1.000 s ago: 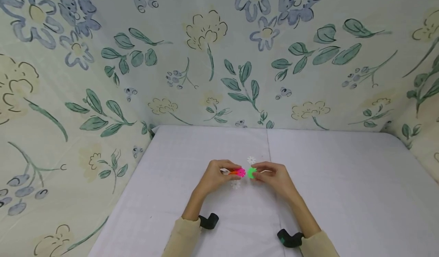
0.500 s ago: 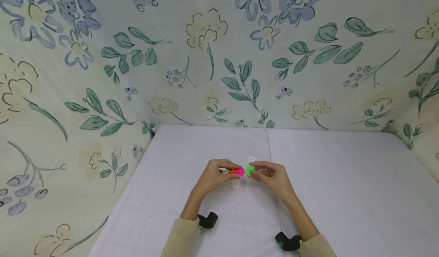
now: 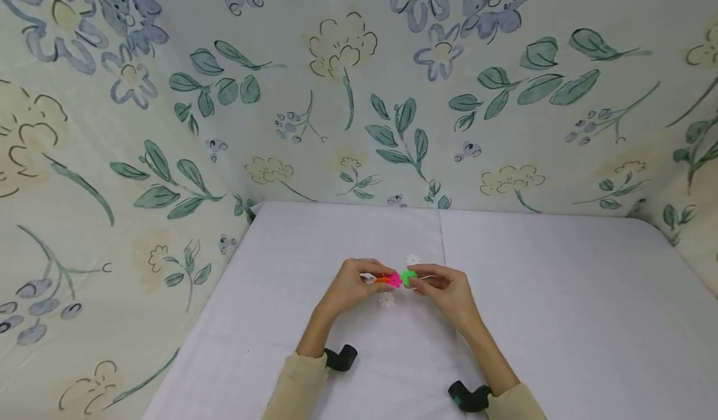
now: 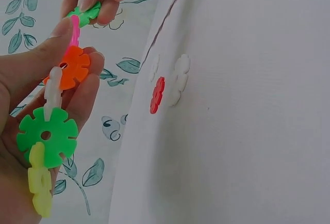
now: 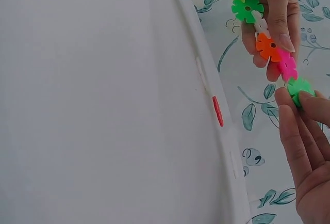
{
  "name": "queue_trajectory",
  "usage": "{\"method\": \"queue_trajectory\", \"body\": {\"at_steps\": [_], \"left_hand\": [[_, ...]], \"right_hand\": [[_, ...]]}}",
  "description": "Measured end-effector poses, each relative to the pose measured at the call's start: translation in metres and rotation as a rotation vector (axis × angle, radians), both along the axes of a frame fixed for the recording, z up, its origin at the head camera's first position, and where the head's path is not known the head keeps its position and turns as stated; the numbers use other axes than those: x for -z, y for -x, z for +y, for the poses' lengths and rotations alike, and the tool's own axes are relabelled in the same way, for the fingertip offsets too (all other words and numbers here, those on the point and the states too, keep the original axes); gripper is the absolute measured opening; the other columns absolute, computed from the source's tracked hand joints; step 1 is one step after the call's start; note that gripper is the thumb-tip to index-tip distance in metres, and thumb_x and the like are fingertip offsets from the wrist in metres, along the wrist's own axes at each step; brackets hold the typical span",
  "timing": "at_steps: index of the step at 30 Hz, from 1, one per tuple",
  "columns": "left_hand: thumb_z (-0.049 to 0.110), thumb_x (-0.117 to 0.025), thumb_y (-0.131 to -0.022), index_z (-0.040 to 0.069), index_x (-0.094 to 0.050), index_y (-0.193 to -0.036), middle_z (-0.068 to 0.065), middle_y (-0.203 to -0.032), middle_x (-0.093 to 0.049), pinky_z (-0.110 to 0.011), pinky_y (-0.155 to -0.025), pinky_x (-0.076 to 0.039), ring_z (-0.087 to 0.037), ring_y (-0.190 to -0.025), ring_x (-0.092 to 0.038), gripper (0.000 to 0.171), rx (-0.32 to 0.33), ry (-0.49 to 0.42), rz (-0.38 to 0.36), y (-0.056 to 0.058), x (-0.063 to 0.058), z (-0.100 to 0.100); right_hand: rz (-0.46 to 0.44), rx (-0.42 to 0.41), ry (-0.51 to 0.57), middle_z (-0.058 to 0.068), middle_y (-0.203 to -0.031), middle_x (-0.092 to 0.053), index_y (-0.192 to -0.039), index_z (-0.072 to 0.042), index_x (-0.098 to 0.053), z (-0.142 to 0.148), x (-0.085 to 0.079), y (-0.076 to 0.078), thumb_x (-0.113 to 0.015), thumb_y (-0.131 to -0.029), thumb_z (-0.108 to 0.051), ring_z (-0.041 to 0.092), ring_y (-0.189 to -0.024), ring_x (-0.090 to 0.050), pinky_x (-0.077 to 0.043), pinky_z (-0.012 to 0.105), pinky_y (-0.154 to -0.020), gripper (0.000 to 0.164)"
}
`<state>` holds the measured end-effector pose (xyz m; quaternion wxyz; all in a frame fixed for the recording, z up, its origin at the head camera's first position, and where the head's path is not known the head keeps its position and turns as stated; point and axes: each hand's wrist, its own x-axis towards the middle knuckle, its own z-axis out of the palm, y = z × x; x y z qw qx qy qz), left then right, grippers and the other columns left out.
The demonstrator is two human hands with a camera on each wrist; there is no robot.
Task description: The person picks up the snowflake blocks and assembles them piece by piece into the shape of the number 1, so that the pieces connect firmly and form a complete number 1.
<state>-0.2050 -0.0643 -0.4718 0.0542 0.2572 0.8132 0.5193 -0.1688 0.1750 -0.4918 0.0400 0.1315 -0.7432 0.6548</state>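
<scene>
My left hand (image 3: 349, 286) grips a chain of slotted flower-shaped plastic discs. In the left wrist view it runs from a yellow disc (image 4: 40, 180) through a green disc (image 4: 46, 139), a white disc (image 4: 52, 94) and an orange disc (image 4: 76, 68) to a pink disc (image 4: 75, 30), where the thumb presses. Between thumb and fingers, my right hand (image 3: 450, 289) pinches another green disc (image 5: 300, 87). Its edge meets the pink disc's edge in the right wrist view; whether their slots interlock, I cannot tell.
Two loose white discs lie on the white-covered table (image 3: 538, 308), a farther disc (image 3: 413, 259) and a nearer disc (image 3: 387, 300). A red disc (image 4: 157, 95) lies between them in the left wrist view. Behind the table hangs a floral cloth (image 3: 336, 108).
My right hand has moved slightly left, bringing its green disc from a small gap up against the pink disc. The left hand has stayed nearly still, holding the chain.
</scene>
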Motion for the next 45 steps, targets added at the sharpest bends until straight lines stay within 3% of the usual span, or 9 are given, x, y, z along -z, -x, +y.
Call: {"method": "queue_trajectory", "body": {"at_steps": [12, 21, 34, 45], "left_hand": [[0.021, -0.086, -0.086, 0.017, -0.082, -0.112, 0.005, -0.106, -0.079, -0.026, -0.080, -0.058, -0.012, -0.101, -0.067, 0.026, -0.015, -0.016, -0.034, -0.0005, -0.0011, -0.0015], [0.018, -0.086, -0.086, 0.018, -0.083, -0.109, 0.001, -0.106, -0.080, -0.029, -0.081, -0.059, -0.015, -0.101, -0.069, 0.024, -0.003, -0.065, -0.070, 0.0001, -0.0044, -0.0043], [0.015, -0.086, -0.085, 0.015, -0.083, -0.109, -0.002, -0.106, -0.080, -0.024, -0.077, -0.058, -0.016, -0.097, -0.068, 0.024, 0.034, -0.092, -0.084, 0.0019, -0.0016, -0.0049], [0.013, -0.086, -0.085, 0.015, -0.083, -0.107, -0.001, -0.104, -0.080, -0.027, -0.077, -0.058, -0.014, -0.096, -0.068, 0.023, 0.028, -0.076, -0.080, 0.0014, -0.0032, -0.0030]], "right_hand": [[-0.023, -0.017, 0.009, 0.022, -0.119, -0.075, -0.123, -0.001, -0.074, 0.0001, 0.0010, -0.0006, -0.072, -0.096, -0.008, 0.013, -0.092, -0.079, -0.063, 0.030, -0.080, 0.028], [-0.032, -0.064, 0.075, 0.011, -0.113, -0.079, -0.121, 0.009, -0.071, -0.0003, -0.0002, 0.0020, -0.071, -0.096, -0.002, 0.012, -0.094, -0.079, -0.063, 0.032, -0.081, 0.028], [-0.006, -0.093, 0.075, 0.021, -0.112, -0.077, -0.120, 0.013, -0.070, 0.0025, 0.0005, 0.0017, -0.070, -0.096, 0.000, 0.012, -0.093, -0.079, -0.063, 0.032, -0.080, 0.028], [-0.013, -0.093, 0.042, 0.032, -0.114, -0.073, -0.118, 0.013, -0.071, 0.0035, -0.0037, 0.0002, -0.068, -0.095, 0.005, 0.008, -0.093, -0.078, -0.063, 0.030, -0.080, 0.025]]}}
